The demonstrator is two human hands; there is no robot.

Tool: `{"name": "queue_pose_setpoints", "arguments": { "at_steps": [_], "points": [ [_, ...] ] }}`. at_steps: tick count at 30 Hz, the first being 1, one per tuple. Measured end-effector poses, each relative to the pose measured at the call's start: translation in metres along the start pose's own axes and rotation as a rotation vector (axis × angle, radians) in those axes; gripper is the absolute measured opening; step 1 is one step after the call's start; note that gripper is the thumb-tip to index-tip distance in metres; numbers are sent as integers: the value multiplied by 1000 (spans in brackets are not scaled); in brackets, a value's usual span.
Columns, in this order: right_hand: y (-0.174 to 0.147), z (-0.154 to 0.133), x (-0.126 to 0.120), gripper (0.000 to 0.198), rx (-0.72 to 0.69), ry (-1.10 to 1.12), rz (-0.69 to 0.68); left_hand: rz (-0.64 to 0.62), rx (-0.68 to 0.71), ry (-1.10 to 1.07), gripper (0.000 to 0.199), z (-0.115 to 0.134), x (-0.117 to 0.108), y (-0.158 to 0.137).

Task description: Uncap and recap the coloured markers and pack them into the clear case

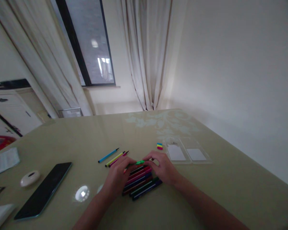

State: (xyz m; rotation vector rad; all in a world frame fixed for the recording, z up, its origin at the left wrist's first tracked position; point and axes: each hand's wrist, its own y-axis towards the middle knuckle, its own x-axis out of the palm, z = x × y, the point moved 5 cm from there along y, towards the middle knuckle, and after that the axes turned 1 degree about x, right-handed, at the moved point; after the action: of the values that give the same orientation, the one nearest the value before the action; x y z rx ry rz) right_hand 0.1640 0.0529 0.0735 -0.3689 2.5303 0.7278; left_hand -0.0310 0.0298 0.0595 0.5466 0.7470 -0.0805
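Pinching a green felt-tip pen (139, 162) between left hand (117, 172) and right hand (164, 166), long axis crosswise, by the far side of the laid-out pens (138, 185).

A green pen (140, 162) is held sideways near darker pens (144, 186).

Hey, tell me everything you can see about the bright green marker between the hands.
The green marker is slim, bright and looks like plastic. It lies nearly level, crosswise, with the fingers of the left hand at one end and those of the right hand at the other. It is at the far side of a row of markers. Fingers hide its ends, so I can't tell whether it's capped.
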Motion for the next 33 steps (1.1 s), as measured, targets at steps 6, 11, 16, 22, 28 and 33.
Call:
{"name": "queue_pose_setpoints", "arguments": {
  "at_steps": [6, 11, 16, 22, 28, 33],
  "points": [
    [8, 15, -5, 19, 60, -45, -41, -94, -42, 85, 18, -7, 1, 0],
    [15, 48, -45, 20, 136, -431, 168, -131, -35, 195, 17, -14, 2, 0],
    [14, 67, -52, 14, 198, -763, 113, -95, -63, 210, 25, -24, -1, 1],
    [12, 67, -42, 11, 203, -845, 18, -9, -271, 372, 26, -60, -28, 0],
    [13, 64, -38, 10, 187, -766, -22, -90, -297, 445, 23, -67, -25, -1],
    [13, 44, -27, 12, 84, -437, -33, -14, -164, 271, 22, -44, -21, 5]
  ]
}}
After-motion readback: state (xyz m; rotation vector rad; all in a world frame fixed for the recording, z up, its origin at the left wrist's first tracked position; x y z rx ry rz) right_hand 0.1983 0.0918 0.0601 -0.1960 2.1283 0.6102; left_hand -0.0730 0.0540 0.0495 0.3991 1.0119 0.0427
